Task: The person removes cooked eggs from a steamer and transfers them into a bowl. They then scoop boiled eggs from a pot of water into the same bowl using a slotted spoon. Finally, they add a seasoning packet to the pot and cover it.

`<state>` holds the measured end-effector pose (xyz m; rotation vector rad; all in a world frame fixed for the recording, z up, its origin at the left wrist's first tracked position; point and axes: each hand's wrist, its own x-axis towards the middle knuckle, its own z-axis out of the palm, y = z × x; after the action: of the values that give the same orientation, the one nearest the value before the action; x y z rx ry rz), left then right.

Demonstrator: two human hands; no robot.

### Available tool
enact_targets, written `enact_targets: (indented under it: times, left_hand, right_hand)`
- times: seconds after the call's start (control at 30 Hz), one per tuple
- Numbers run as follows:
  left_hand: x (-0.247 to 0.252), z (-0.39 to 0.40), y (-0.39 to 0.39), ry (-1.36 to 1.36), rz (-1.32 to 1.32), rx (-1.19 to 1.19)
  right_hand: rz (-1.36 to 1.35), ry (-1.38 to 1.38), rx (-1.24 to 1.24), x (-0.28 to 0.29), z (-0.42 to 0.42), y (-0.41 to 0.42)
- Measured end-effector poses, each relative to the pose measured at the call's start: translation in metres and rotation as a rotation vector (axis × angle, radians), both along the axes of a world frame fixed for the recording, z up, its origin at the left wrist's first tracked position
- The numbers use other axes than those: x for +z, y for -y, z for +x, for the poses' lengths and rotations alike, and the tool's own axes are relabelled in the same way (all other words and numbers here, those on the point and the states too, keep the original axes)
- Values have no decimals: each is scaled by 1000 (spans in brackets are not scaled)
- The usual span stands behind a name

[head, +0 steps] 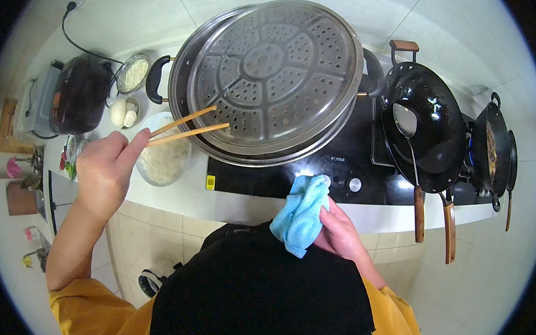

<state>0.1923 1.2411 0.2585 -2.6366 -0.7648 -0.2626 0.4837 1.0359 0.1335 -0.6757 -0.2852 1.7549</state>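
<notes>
In my left hand point(107, 169) is a pair of wooden chopsticks point(187, 132), their tips apart over the lower left rim of a perforated metal steamer rack point(263, 61). Whether the tips touch the rack cannot be told. The rack lies off-centre on a wide steel pot point(179, 88) with black side handles, at the stove's left side. My right hand point(340, 229) grips a light blue towel point(299, 215) near the stove's front edge. Left of the pot, partly behind the chopsticks, sits a bowl of white shredded or grated food point(165, 161).
Right of the pot, a black wok point(426, 131) holds a metal ladle point(405, 120); wooden handles overhang the counter's front. Farther right, another pan point(489, 149) with food sits over a blue flame. A dark appliance point(80, 96), a bowl of eggs point(124, 112) and a bowl of white pieces point(133, 72) stand left.
</notes>
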Motion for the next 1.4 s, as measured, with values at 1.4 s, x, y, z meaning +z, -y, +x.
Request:
enact_targets:
  times: [1.4]
  left_hand:
    - [103,61,225,-210,330,590]
  right_hand:
    - [-15,-445,718,3,21,-64]
